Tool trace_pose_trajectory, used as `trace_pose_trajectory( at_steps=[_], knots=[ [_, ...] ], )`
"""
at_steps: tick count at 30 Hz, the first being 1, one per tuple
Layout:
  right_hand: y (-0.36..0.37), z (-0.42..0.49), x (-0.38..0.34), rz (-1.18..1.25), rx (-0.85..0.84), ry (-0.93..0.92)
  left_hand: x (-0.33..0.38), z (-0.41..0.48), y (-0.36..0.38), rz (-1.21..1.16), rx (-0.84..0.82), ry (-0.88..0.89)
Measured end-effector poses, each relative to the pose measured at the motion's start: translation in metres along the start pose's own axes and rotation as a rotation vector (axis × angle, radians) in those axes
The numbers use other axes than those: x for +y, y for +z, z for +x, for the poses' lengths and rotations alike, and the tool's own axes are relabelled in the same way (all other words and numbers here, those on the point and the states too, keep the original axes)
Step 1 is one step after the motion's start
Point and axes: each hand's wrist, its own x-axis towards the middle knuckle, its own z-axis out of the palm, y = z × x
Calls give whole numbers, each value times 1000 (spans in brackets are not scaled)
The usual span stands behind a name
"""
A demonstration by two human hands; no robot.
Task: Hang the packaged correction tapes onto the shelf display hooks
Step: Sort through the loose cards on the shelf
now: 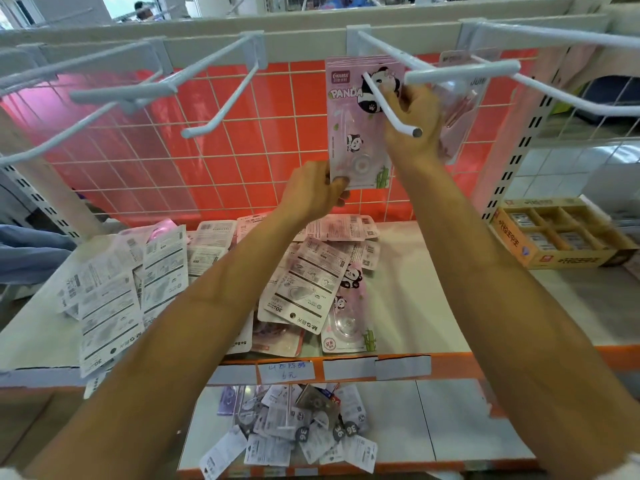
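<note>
loose packs [304, 268] lay well below the hook [401, 127] | panda pack [346, 116] hung at the hook: light, stiff card (probably slick film), best taken by its edges | your right hand [415, 112] gripped its top beside the hook | your left hand [311, 194] pinched its bottom edge

The shelf [405, 299] bears a heap of packaged correction tapes [304, 271].
</note>
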Motion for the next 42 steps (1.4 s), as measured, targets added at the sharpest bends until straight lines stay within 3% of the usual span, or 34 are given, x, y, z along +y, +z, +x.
trace_pose_trajectory(
  at_steps=[7,15,24,27,37,39,42],
  knots=[
    [-3,-14,11,-7,24,115,-7,-15,-2,36,27,-77],
    [-9,-92,52,-94,-63,405,-34,-52,-6,420,-104,-143],
    [-12,-179,63,-428,-800,226,-71,-90,-11,763,-229,-12],
    [-11,-191,68,-469,-924,137,-75,-95,-9,732,-250,-3],
    [-25,-186,64,-422,-899,84,-70,-97,-13,550,-191,2],
    [-28,-181,60,-388,-819,46,-70,-94,-19,376,-179,-85],
    [-32,-172,53,-229,-564,104,-69,-95,-22,-100,-155,-240]
  ],
)
